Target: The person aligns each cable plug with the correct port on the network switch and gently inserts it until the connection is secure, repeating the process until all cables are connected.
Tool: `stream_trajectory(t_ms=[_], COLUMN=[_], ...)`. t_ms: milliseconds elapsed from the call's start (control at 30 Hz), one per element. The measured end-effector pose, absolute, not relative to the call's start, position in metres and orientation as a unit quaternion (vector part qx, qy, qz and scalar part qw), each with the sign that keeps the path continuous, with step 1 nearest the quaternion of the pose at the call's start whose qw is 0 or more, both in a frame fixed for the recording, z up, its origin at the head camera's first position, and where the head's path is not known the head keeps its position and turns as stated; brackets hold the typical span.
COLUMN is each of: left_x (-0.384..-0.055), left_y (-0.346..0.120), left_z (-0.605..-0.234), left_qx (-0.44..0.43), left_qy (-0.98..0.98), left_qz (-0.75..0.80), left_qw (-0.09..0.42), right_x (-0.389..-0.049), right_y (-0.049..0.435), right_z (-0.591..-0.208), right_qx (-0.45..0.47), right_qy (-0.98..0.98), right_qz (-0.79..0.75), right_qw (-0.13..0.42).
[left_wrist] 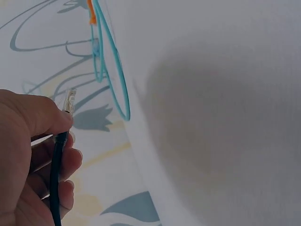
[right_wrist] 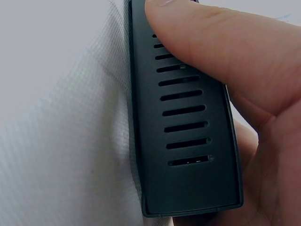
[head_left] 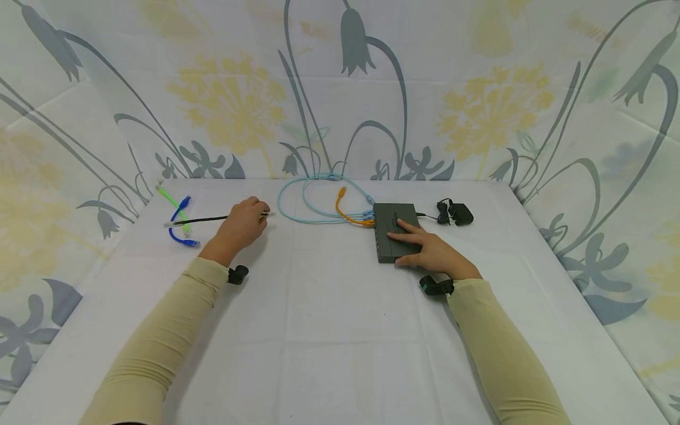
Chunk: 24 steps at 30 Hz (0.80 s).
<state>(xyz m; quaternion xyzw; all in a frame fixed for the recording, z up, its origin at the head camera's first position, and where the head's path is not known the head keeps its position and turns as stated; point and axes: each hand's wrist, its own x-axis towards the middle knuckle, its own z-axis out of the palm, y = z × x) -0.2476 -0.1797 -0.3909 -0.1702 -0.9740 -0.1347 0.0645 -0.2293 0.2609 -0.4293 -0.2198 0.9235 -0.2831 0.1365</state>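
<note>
My left hand [head_left: 241, 227] holds a short black Ethernet cable [head_left: 204, 219] near one end, between thumb and fingers. Its clear plug [left_wrist: 70, 100] sticks out past the thumb in the left wrist view. The cable's other end reaches left over a blue patch cable [head_left: 173, 235]. Fingers spread, my right hand [head_left: 432, 252] rests on a dark grey network switch [head_left: 393, 212] lying on the table. In the right wrist view the thumb presses against the switch's slotted side [right_wrist: 188, 127]. Light blue cable [head_left: 289, 217] and an orange cable [head_left: 340, 206] run into the switch's left side.
A green cable [head_left: 167, 196] lies with the blue one at the table's far left. Right of the switch sits a black power adapter [head_left: 461, 213], its cord leading to the switch. Flower-patterned cloth [head_left: 329, 88] hangs behind the white table [head_left: 329, 330].
</note>
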Motion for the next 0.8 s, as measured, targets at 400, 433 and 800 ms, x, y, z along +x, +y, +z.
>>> stream_trajectory(t_ms=[400,433,800], left_x=[-0.248,-0.248,-0.249], left_y=[-0.161,-0.159,-0.137], left_z=[-0.393,-0.394,-0.396], left_qx=[-0.195,-0.198,-0.215], left_qy=[-0.970,-0.970,-0.965], left_qz=[-0.129,-0.129,-0.138], left_qw=[0.061,0.061,0.050], right_x=[-0.229,-0.229,-0.228], right_y=[0.261,0.261,0.261], right_z=[-0.430,-0.430,-0.428], right_qx=[-0.222,-0.222,-0.223], right_qy=[0.921,0.921,0.921], right_qz=[-0.289,-0.289,-0.288], right_qw=[0.137,0.137,0.138])
